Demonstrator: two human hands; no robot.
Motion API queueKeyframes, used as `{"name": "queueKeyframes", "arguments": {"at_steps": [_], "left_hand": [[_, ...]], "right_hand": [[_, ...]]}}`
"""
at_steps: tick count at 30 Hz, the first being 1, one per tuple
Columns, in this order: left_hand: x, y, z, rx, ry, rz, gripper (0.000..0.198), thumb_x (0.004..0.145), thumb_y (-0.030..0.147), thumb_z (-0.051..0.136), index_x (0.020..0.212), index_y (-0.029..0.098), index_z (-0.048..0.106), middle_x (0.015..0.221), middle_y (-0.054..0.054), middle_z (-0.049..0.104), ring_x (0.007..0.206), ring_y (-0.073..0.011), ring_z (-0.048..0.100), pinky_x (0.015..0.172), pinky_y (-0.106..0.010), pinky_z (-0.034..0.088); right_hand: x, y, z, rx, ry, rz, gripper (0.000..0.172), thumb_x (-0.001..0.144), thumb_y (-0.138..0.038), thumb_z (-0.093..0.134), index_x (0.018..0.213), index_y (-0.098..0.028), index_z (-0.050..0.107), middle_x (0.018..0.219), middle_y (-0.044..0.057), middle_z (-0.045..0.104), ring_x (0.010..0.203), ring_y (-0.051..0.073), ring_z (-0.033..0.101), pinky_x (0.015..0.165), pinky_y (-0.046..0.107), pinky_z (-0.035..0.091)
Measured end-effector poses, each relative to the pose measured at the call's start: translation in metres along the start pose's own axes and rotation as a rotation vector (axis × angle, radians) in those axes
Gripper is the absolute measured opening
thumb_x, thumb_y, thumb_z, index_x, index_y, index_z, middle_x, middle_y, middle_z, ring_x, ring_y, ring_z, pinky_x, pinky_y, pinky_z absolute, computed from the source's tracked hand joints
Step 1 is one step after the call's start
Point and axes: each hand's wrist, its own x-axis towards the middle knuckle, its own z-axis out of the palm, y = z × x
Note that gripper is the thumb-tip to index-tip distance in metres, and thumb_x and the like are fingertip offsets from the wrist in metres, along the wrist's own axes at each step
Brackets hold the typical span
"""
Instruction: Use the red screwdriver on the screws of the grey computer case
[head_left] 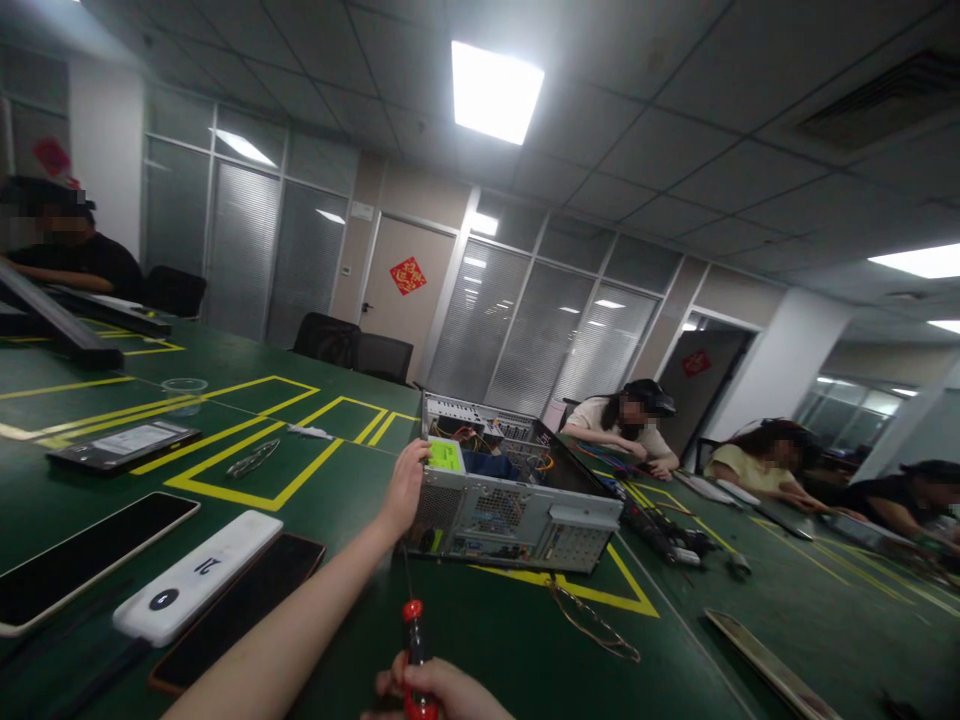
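Note:
An open computer case (517, 520) lies on the green table in front of me, its cables and inner parts showing. My left hand (409, 487) is at its left corner, fingers curled over the edge beside a box with a bright green label (447, 455). In my right hand (454, 690), low in the view, is a screwdriver (414, 640) with a red and black handle. Its thin shaft points up toward the lower left corner of the case; whether the tip touches is unclear.
Left of me lie a hard drive (124, 445), a phone (97, 555), a white device marked 21 (199, 575) and a dark phone (240, 610). Wire loops (596, 620) are by the case; another phone (765, 665) is at right. People (622, 425) sit around the table.

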Motion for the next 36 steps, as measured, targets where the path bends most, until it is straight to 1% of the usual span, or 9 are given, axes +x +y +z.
{"name": "queueKeyframes", "arguments": {"at_steps": [5, 11, 14, 16, 21, 24, 28, 32, 36], "left_hand": [[0.000, 0.000, -0.001, 0.007, 0.000, 0.002, 0.047, 0.103, 0.053, 0.027, 0.109, 0.023, 0.063, 0.130, -0.011, 0.065, 0.134, -0.0242, 0.053, 0.118, -0.048, 0.039], [0.000, 0.000, -0.001, -0.002, 0.001, 0.001, 0.046, 0.103, 0.053, 0.028, 0.110, 0.023, 0.063, 0.131, -0.011, 0.065, 0.135, -0.0245, 0.053, 0.118, -0.048, 0.039], [0.000, 0.000, 0.000, 0.000, 0.004, -0.004, 0.046, 0.103, 0.052, 0.028, 0.109, 0.023, 0.063, 0.131, -0.011, 0.065, 0.135, -0.0244, 0.053, 0.118, -0.048, 0.039], [0.000, 0.000, 0.000, 0.001, 0.005, -0.002, 0.046, 0.103, 0.052, 0.028, 0.110, 0.023, 0.063, 0.131, -0.011, 0.065, 0.135, -0.0243, 0.053, 0.119, -0.048, 0.039], [-0.001, 0.001, 0.000, 0.003, 0.006, -0.003, 0.048, 0.103, 0.054, 0.027, 0.110, 0.022, 0.063, 0.131, -0.012, 0.064, 0.134, -0.0246, 0.054, 0.119, -0.049, 0.038], [0.000, 0.001, 0.000, 0.001, 0.006, 0.002, 0.048, 0.103, 0.054, 0.027, 0.109, 0.022, 0.063, 0.130, -0.012, 0.065, 0.134, -0.0248, 0.053, 0.119, -0.048, 0.039], [0.000, 0.001, 0.000, -0.008, 0.010, 0.018, 0.047, 0.103, 0.053, 0.028, 0.110, 0.022, 0.063, 0.129, -0.011, 0.066, 0.132, -0.0245, 0.055, 0.118, -0.048, 0.039], [0.000, -0.002, 0.000, -0.006, 0.002, 0.020, 0.045, 0.103, 0.051, 0.028, 0.110, 0.023, 0.063, 0.130, -0.010, 0.065, 0.133, -0.0239, 0.054, 0.118, -0.047, 0.039], [-0.001, -0.004, 0.001, -0.003, 0.013, 0.013, 0.045, 0.103, 0.051, 0.028, 0.110, 0.023, 0.063, 0.129, -0.010, 0.065, 0.134, -0.0242, 0.053, 0.119, -0.048, 0.038]], "right_hand": [[0.003, 0.000, -0.005, 0.036, -0.008, 0.100, 0.052, 0.071, -0.053, 0.084, 0.099, -0.019, 0.057, 0.085, 0.004, 0.066, 0.056, 0.009, 0.050, 0.056, 0.022, 0.028], [0.002, -0.006, 0.004, 0.015, -0.152, 0.102, 0.074, 0.046, -0.018, 0.092, 0.112, -0.023, 0.058, 0.112, 0.007, 0.071, 0.093, 0.023, 0.067, 0.088, 0.040, 0.040], [0.001, -0.003, 0.007, -0.024, -0.197, 0.056, 0.087, 0.047, -0.024, 0.096, 0.123, -0.022, 0.054, 0.111, 0.009, 0.072, 0.096, 0.023, 0.066, 0.090, 0.040, 0.038], [0.003, 0.001, 0.007, -0.009, -0.157, 0.035, 0.081, 0.051, -0.037, 0.097, 0.120, -0.020, 0.056, 0.095, 0.007, 0.072, 0.083, 0.019, 0.065, 0.080, 0.035, 0.039], [0.014, 0.010, 0.011, 0.115, -0.031, 0.007, 0.050, 0.058, -0.047, 0.090, 0.073, -0.019, 0.051, 0.068, -0.004, 0.054, 0.058, 0.008, 0.048, 0.061, 0.024, 0.034], [0.018, 0.010, 0.009, 0.133, 0.002, 0.075, 0.044, 0.069, -0.046, 0.085, 0.078, -0.020, 0.050, 0.077, -0.001, 0.061, 0.054, 0.007, 0.046, 0.054, 0.020, 0.028], [0.023, 0.009, 0.004, 0.202, 0.002, 0.135, 0.040, 0.083, -0.057, 0.071, 0.091, -0.020, 0.055, 0.064, -0.006, 0.054, 0.041, 0.005, 0.030, 0.045, 0.018, 0.015], [0.026, 0.009, 0.011, 0.170, 0.019, 0.109, 0.047, 0.077, -0.065, 0.060, 0.092, -0.021, 0.057, 0.072, 0.002, 0.064, 0.052, 0.015, 0.054, 0.052, 0.026, 0.037], [0.016, 0.009, 0.025, 0.139, -0.074, 0.010, 0.059, 0.049, -0.036, 0.082, 0.101, -0.025, 0.056, 0.093, 0.004, 0.073, 0.075, 0.022, 0.067, 0.076, 0.042, 0.046]]}}
